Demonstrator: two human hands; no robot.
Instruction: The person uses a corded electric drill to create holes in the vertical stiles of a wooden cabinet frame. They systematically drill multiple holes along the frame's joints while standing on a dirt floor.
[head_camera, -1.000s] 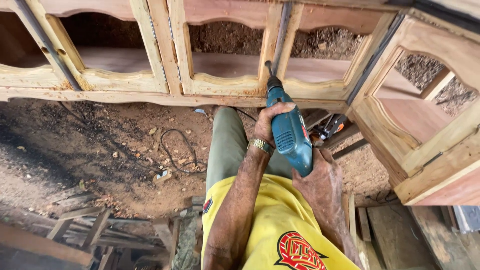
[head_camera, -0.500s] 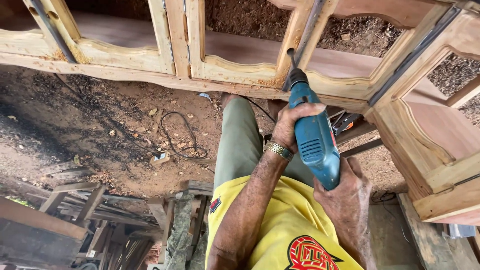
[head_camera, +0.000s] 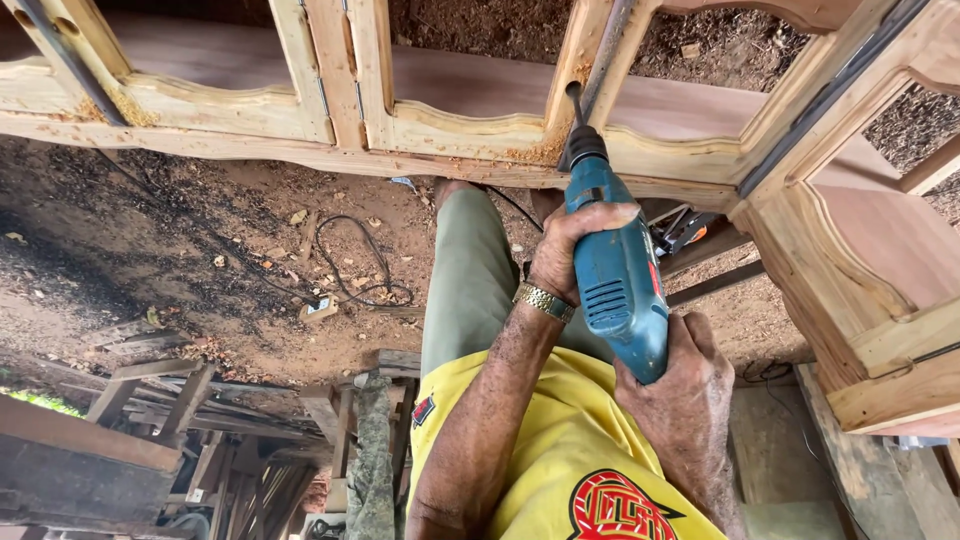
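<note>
A blue electric drill points away from me, its bit touching an upright of a pale wooden cabinet frame, where sawdust clings. My left hand, with a gold watch at the wrist, wraps the drill's front body. My right hand grips the handle at the rear. My yellow shirt and green trouser leg show below.
A black cable loops over the dirt floor. An orange and black tool lies under the frame. A side section of the cabinet juts toward me on the right. Wooden scraps and trestles crowd the lower left.
The drill has advanced toward the frame with both hands on it, and its bit now meets the upright. The frame fills more of the view.
</note>
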